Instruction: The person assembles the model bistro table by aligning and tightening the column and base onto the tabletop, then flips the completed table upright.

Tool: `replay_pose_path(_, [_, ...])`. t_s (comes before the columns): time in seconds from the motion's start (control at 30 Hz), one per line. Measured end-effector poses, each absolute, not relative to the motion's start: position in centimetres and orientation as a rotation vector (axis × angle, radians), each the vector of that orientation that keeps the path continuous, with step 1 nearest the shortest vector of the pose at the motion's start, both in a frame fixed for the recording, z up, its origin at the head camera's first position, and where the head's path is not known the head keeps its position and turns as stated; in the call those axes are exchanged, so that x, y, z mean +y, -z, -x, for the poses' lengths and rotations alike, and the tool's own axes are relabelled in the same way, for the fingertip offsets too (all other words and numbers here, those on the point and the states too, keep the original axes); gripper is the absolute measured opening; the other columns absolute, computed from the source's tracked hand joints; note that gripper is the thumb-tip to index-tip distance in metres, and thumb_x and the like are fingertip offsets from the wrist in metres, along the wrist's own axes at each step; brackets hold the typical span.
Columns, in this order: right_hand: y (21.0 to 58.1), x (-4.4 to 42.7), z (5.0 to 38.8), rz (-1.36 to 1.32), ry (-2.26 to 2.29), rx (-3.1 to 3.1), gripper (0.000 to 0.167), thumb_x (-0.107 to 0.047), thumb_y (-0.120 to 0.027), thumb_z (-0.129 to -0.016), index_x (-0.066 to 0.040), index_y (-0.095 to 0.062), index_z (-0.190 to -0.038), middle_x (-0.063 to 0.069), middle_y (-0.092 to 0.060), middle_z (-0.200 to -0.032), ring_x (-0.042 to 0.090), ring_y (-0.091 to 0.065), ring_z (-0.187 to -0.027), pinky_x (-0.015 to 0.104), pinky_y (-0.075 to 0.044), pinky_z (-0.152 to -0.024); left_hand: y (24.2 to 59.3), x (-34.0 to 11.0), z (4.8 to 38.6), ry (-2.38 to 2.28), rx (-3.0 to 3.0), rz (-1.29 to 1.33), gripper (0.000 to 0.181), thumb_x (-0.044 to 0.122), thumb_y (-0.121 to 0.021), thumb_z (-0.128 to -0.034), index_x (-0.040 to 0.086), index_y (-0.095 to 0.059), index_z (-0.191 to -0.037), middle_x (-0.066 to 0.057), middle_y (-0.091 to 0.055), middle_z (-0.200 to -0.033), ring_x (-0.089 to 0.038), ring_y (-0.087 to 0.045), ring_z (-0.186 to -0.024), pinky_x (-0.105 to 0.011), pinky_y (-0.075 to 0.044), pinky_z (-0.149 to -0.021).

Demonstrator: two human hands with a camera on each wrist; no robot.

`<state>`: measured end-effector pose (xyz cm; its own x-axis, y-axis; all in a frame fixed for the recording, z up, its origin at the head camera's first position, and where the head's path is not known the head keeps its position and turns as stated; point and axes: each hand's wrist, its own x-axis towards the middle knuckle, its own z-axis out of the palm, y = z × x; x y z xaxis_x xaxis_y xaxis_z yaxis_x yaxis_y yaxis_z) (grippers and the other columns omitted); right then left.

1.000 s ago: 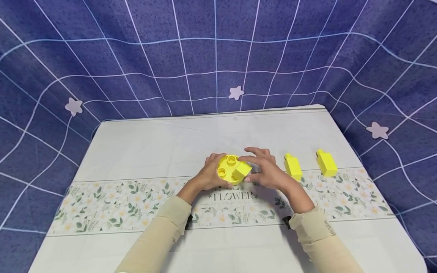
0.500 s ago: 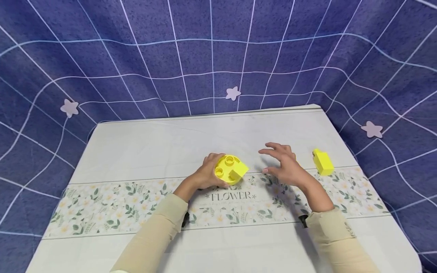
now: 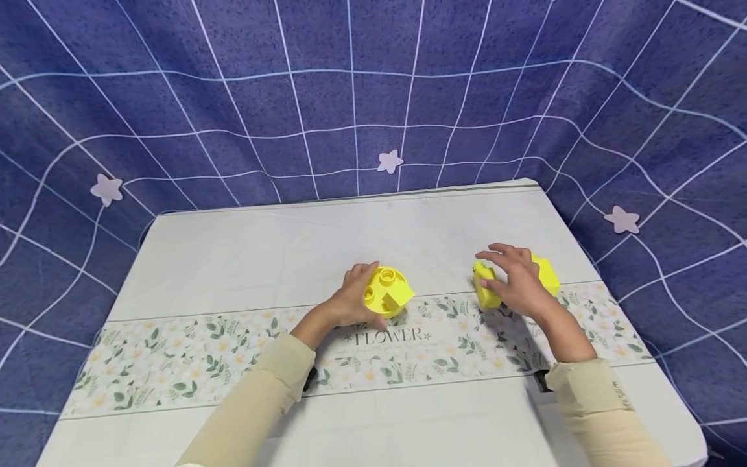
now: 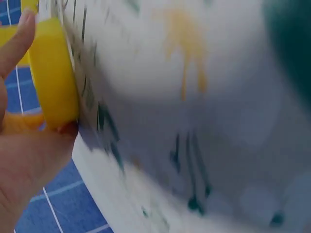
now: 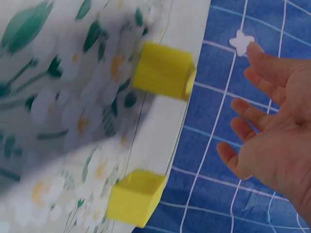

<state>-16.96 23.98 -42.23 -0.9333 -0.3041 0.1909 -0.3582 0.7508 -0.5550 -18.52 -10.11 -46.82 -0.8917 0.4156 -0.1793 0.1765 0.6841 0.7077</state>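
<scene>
My left hand [image 3: 347,301] grips the left side of a round yellow base [image 3: 378,290] with its thumb in front and fingers behind. Hollow round pegs stand up from the base, and a yellow block [image 3: 399,296] is set at its right side, tilted. In the left wrist view the base [image 4: 53,80] shows edge-on against the thumb and fingers. My right hand [image 3: 519,280] is over a loose yellow block [image 3: 486,295], partly hiding it. The right wrist view shows that hand [image 5: 279,119] with fingers spread, apart from the block [image 5: 164,70].
Another yellow block [image 3: 547,275] lies just right of my right hand. A white table cover [image 3: 262,253] with a floral band [image 3: 198,357] lies under everything. Behind and at the sides hangs a blue gridded curtain [image 3: 327,104] with star shapes.
My right hand has left the block on the round base and moved right to the nearer loose block. My left hand keeps its hold on the base. The head view has shifted slightly.
</scene>
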Motion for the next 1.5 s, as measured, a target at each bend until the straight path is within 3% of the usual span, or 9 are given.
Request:
replay_pose_path(0.2, [42.7, 25.0, 16.9, -0.5, -0.76, -2.842, 0.047, 0.002, -0.067, -0.085, -0.01, -0.058, -0.129, 0.026, -0.037, -0.141, 0.048, -0.028, -0.122, 0.061, -0.022, -0.082, 47.2, -9.4, 18.2, -1.029, 2.643, -0.426, 0.114, 0.033, -0.091, -0.0623, 0.014, -0.024, -0.153, -0.003, -0.03, -0.142, -0.02, -0.028, -0.127, -0.041, -0.031, -0.109])
replay_pose_path(0.5, [43.8, 25.8, 17.1, -0.505, -0.468, -2.919, 0.059, 0.012, -0.061, -0.08, -0.015, -0.056, -0.133, 0.023, -0.032, -0.144, 0.047, -0.031, -0.117, 0.062, -0.025, -0.081, 46.2, -10.0, 19.0, -1.003, 2.561, -0.577, 0.107, 0.012, -0.088, -0.0656, 0.017, -0.027, -0.153, -0.008, -0.027, -0.144, -0.024, -0.023, -0.13, -0.05, -0.027, -0.109])
replay_pose_path(0.8, [44.2, 26.0, 16.9, -0.462, -0.393, -3.02, 0.065, 0.013, -0.061, -0.08, -0.016, -0.053, -0.138, 0.023, -0.026, -0.147, 0.049, -0.027, -0.121, 0.063, -0.023, -0.083, 46.7, -9.6, 18.3, -0.994, 2.644, -0.479, 0.121, 0.029, -0.093, -0.0601, 0.014, -0.019, -0.154, -0.006, -0.025, -0.146, -0.024, -0.022, -0.132, -0.045, -0.028, -0.11])
replay_pose_path(1.13, [44.8, 25.4, 16.8, -0.499, -0.37, -3.056, 0.069, 0.017, -0.058, -0.08, -0.019, -0.052, -0.138, 0.021, -0.025, -0.149, 0.047, -0.028, -0.122, 0.063, -0.024, -0.087, 46.9, -9.9, 18.4, -1.009, 2.672, -0.457, 0.109, 0.019, -0.092, -0.0616, 0.015, -0.029, -0.151, -0.006, -0.031, -0.137, -0.023, -0.027, -0.124, -0.043, -0.033, -0.106])
replay_pose_path(1.37, [44.9, 24.5, 16.9, -0.542, -0.346, -3.079, 0.071, 0.016, -0.058, -0.077, -0.021, -0.053, -0.138, 0.02, -0.024, -0.15, 0.046, -0.028, -0.124, 0.066, -0.022, -0.092, 46.1, -10.4, 18.6, -1.049, 2.574, -0.482, 0.105, 0.011, -0.088, -0.0662, 0.019, -0.029, -0.152, -0.007, -0.028, -0.141, -0.025, -0.023, -0.127, -0.05, -0.03, -0.107])
replay_pose_path(1.5, [44.9, 24.1, 17.0, -0.565, -0.334, -3.08, 0.069, 0.015, -0.059, -0.077, -0.022, -0.056, -0.136, 0.02, -0.025, -0.15, 0.047, -0.027, -0.126, 0.068, -0.02, -0.094, 46.4, -10.1, 18.4, -1.017, 2.604, -0.47, 0.112, 0.015, -0.09, -0.0643, 0.018, -0.024, -0.154, -0.006, -0.027, -0.144, -0.024, -0.024, -0.127, -0.047, -0.03, -0.108])
